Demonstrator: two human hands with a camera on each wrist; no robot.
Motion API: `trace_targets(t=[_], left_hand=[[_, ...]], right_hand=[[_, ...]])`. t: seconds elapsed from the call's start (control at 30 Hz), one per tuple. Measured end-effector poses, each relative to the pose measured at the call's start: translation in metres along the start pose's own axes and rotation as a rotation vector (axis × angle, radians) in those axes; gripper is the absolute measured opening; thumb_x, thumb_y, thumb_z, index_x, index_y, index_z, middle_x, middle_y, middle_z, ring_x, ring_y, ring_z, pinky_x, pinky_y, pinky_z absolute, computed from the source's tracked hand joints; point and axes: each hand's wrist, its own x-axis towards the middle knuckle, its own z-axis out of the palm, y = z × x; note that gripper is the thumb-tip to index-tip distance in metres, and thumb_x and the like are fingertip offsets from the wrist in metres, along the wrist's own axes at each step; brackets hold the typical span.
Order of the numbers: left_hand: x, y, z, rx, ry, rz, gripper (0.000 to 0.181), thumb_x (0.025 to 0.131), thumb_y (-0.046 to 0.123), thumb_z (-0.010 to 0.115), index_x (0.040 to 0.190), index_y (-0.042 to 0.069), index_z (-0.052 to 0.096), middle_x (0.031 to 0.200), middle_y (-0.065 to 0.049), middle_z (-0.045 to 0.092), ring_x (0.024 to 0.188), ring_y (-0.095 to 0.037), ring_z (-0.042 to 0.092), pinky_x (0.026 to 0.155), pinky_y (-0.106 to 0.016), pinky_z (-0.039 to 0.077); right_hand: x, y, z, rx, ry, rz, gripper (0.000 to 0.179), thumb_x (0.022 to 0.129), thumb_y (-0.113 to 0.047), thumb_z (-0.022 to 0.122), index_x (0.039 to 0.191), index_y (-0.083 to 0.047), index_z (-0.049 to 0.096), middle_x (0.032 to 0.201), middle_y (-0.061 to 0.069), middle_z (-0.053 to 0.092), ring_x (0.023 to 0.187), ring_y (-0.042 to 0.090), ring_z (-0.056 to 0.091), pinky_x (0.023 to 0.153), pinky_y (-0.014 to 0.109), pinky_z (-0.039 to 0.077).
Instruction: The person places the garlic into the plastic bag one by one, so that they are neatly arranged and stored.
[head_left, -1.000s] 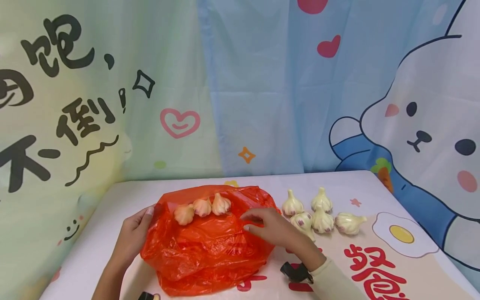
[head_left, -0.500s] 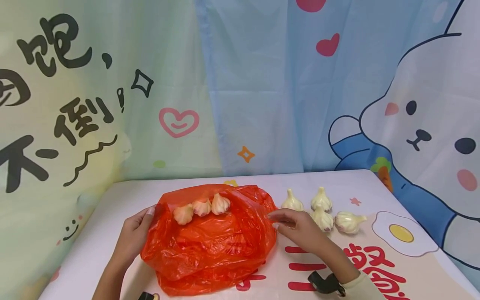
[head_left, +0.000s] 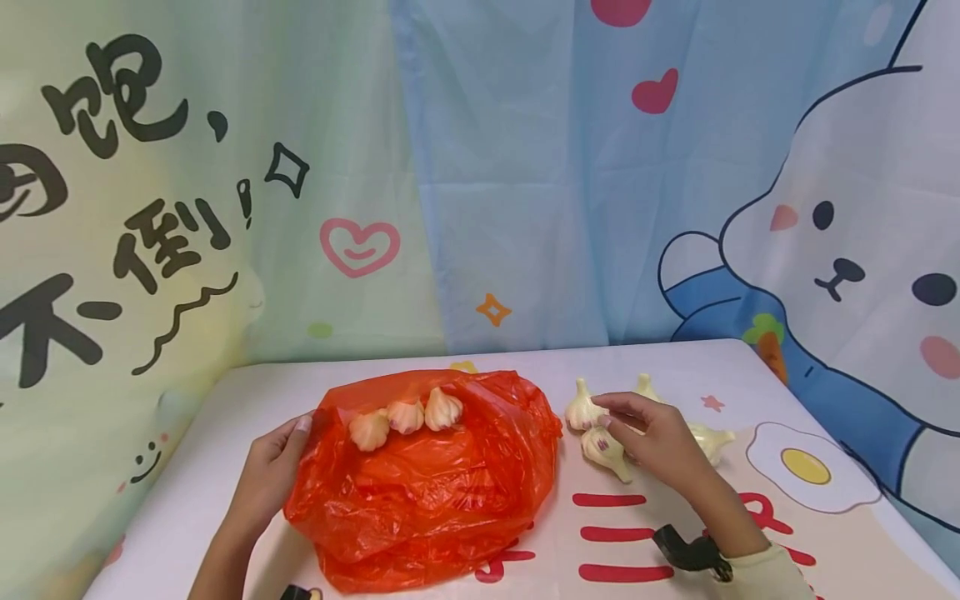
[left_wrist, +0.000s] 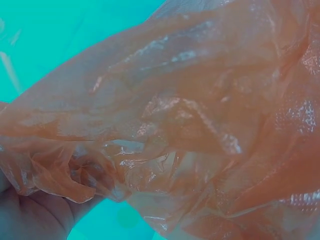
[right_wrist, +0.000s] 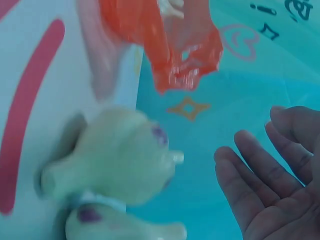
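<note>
A crinkled red plastic bag (head_left: 420,521) lies spread on the table, with three garlic bulbs (head_left: 443,409) in a row toward its far side. My left hand (head_left: 268,467) grips the bag's left edge; the left wrist view shows plastic (left_wrist: 175,105) bunched by that hand (left_wrist: 35,215). Over the loose garlic on the right hovers my right hand (head_left: 660,437), fingertips close to a pale bulb (head_left: 581,408) and one in front of it (head_left: 606,452). In the right wrist view its fingers (right_wrist: 267,167) are extended, apart from a large near bulb (right_wrist: 120,155).
Behind my right hand, more bulbs are partly covered, one showing its stem (head_left: 712,440) at the right. The tabletop (head_left: 615,554) carries red printed strokes and a fried egg print (head_left: 810,468). A patterned curtain (head_left: 517,208) hangs along the table's back edge.
My right hand has moved right, from above the bag to above the loose garlic. My left hand keeps its grip on the bag, and the three bulbs there stay put.
</note>
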Motion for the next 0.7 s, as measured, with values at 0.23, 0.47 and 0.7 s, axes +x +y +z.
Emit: trace_targets(t=[0.23,0.47,0.7], left_hand=[[0.001,0.000,0.001,0.012,-0.009,-0.003,0.057,0.104,0.043,0.038,0.139,-0.001,0.050,0.122,-0.021,0.062,0.088,-0.023,0.066,0.072,-0.028,0.057],[0.000,-0.002,0.001,0.032,-0.012,0.000,0.057,0.105,0.042,0.037,0.140,-0.002,0.049,0.124,-0.021,0.061,0.090,-0.022,0.065,0.074,-0.026,0.057],[0.002,-0.002,0.003,0.034,-0.013,-0.007,0.057,0.105,0.042,0.038,0.139,-0.001,0.050,0.124,-0.021,0.061,0.091,-0.023,0.065,0.074,-0.026,0.057]], right_hand=[[0.001,0.018,-0.020,-0.112,0.089,0.049,0.033,0.094,-0.013,0.066,0.125,-0.004,0.063,0.125,0.019,0.062,0.113,0.037,0.060,0.087,0.040,0.049],[0.002,0.041,-0.025,-0.148,0.105,0.139,0.036,0.096,-0.023,0.065,0.126,-0.003,0.061,0.126,0.021,0.060,0.115,0.041,0.057,0.087,0.050,0.048],[0.004,0.055,-0.023,-0.109,0.041,0.191,0.039,0.095,-0.021,0.065,0.126,0.000,0.059,0.125,0.023,0.060,0.115,0.041,0.056,0.090,0.049,0.048]])
